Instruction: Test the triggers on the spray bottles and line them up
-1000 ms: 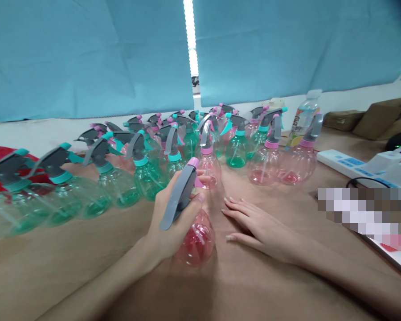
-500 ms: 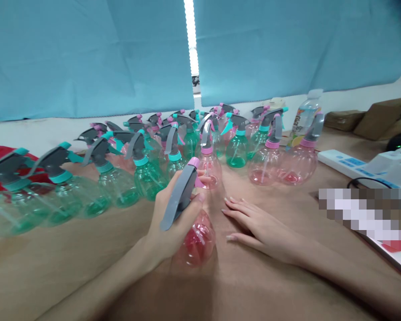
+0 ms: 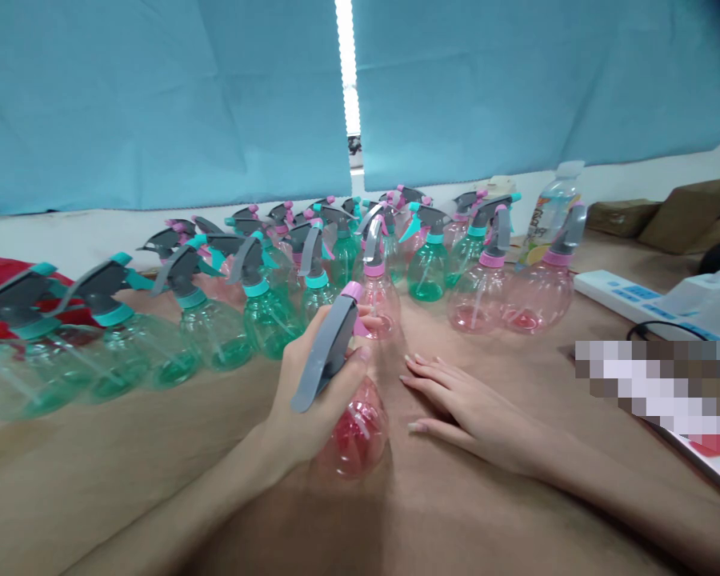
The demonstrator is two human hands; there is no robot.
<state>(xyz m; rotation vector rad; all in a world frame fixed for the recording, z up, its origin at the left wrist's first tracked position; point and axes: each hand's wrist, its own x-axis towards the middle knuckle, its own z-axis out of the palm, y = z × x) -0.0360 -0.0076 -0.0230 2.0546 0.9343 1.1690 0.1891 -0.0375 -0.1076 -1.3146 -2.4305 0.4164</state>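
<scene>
My left hand [image 3: 312, 392] is wrapped round the neck of a pink spray bottle [image 3: 360, 436] with a grey head and a pink nozzle and trigger. The bottle is low in front of me, its nozzle pointing away, and a finger reaches to the trigger. My right hand [image 3: 462, 400] lies flat on the brown table [image 3: 444, 512], fingers stretched out and holding nothing. Just beyond the held bottle stands another pink spray bottle [image 3: 379, 304]. Green spray bottles [image 3: 273, 320] line up to the left of my left hand.
More spray bottles [image 3: 429, 272], pink and green, stand behind. At the right are a clear drink bottle [image 3: 555, 204], a white power strip [image 3: 618, 296] with a plug and black cable, and cardboard boxes [image 3: 690, 212]. Something red [image 3: 12, 280] lies far left; a blue sheet [image 3: 156, 104] hangs behind.
Both hands and the held spray bottle keep the same place and grip. The whole view has shifted very slightly.
</scene>
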